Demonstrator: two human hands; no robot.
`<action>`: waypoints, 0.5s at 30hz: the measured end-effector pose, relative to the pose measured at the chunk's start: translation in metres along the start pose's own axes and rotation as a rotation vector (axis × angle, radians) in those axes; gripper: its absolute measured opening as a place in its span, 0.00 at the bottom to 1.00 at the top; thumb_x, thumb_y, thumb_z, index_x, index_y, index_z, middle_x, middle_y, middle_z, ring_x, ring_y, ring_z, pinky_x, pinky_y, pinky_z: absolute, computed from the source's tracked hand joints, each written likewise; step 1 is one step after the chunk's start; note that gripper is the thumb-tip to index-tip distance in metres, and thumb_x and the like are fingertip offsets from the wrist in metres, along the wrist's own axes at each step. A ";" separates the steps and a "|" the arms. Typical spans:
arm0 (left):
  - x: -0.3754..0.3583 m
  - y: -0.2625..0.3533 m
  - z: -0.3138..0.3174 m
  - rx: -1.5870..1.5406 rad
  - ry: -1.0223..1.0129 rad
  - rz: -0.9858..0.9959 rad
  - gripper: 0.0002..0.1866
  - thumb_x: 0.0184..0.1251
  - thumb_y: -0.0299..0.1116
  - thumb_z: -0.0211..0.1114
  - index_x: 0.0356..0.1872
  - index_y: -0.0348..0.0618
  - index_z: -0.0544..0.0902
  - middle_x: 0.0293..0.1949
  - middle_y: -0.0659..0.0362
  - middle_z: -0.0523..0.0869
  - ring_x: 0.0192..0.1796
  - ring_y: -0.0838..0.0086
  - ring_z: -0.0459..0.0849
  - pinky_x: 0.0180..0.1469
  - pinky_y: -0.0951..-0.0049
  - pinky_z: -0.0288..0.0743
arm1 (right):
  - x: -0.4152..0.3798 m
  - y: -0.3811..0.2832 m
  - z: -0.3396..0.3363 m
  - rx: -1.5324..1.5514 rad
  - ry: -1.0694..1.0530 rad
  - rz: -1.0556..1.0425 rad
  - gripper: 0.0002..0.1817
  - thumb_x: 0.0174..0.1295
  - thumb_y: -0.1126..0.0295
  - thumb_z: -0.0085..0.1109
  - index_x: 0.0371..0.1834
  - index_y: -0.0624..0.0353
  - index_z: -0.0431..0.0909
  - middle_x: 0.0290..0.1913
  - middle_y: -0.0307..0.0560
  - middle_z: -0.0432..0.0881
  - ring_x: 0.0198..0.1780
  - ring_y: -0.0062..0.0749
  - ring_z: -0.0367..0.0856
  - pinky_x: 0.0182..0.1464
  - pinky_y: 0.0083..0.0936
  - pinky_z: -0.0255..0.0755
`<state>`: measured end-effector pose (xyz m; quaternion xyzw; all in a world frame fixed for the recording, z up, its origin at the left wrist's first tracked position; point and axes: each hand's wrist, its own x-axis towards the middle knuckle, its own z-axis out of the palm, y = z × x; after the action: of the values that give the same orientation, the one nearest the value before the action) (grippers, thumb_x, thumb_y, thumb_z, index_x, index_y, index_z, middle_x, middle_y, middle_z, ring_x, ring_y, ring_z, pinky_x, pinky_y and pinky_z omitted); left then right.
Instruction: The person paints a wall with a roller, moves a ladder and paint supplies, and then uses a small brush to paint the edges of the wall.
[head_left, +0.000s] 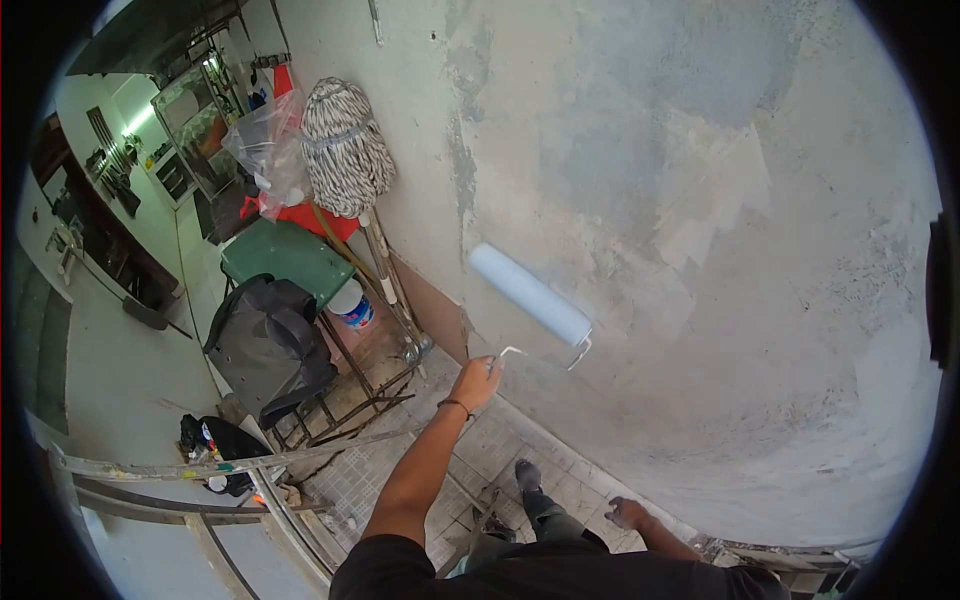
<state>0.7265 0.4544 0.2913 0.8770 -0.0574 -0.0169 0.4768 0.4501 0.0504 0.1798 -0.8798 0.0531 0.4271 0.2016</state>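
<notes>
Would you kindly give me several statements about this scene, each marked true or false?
1. The left hand grips the paint roller. True.
2. The roller's sleeve is red. False: it is light blue.
3. The mop stands head down. False: the mop head is at the top.
4. The right hand is also on the roller. False: the right hand is low, apart from it.
5. A bucket stands near the green seat. True.

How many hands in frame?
2. Left hand grips the handle of the paint roller; right hand is lower in view, right of the shoe, off the roller.
</notes>
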 end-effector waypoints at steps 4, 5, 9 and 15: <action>0.006 0.011 0.001 -0.099 -0.037 -0.028 0.21 0.69 0.43 0.52 0.26 0.31 0.76 0.18 0.46 0.77 0.23 0.56 0.78 0.31 0.62 0.70 | 0.012 -0.029 -0.040 -0.007 0.025 -0.043 0.28 0.55 0.55 0.58 0.55 0.63 0.72 0.39 0.56 0.84 0.48 0.48 0.80 0.52 0.36 0.72; 0.005 -0.001 0.008 -0.080 -0.040 -0.009 0.22 0.69 0.43 0.52 0.26 0.31 0.76 0.18 0.46 0.77 0.23 0.58 0.78 0.30 0.63 0.69 | 0.017 -0.031 -0.047 0.006 0.051 -0.082 0.28 0.55 0.56 0.58 0.55 0.63 0.72 0.38 0.56 0.84 0.47 0.47 0.81 0.51 0.37 0.72; -0.009 -0.034 0.020 -0.066 -0.109 -0.128 0.21 0.69 0.42 0.52 0.26 0.31 0.76 0.20 0.45 0.78 0.24 0.55 0.78 0.32 0.61 0.70 | 0.020 -0.047 -0.076 0.032 0.035 -0.101 0.28 0.55 0.57 0.58 0.55 0.64 0.71 0.38 0.56 0.84 0.46 0.46 0.81 0.51 0.36 0.73; -0.027 -0.083 0.034 0.086 -0.139 -0.227 0.17 0.65 0.41 0.55 0.33 0.34 0.80 0.31 0.40 0.81 0.38 0.45 0.79 0.40 0.54 0.72 | 0.035 -0.023 -0.069 -0.131 -0.101 -0.096 0.29 0.56 0.56 0.58 0.56 0.64 0.71 0.41 0.55 0.83 0.48 0.47 0.80 0.52 0.37 0.73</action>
<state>0.7036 0.4737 0.2029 0.8941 0.0085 -0.1291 0.4289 0.5286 0.0462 0.1981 -0.8700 -0.0276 0.4633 0.1664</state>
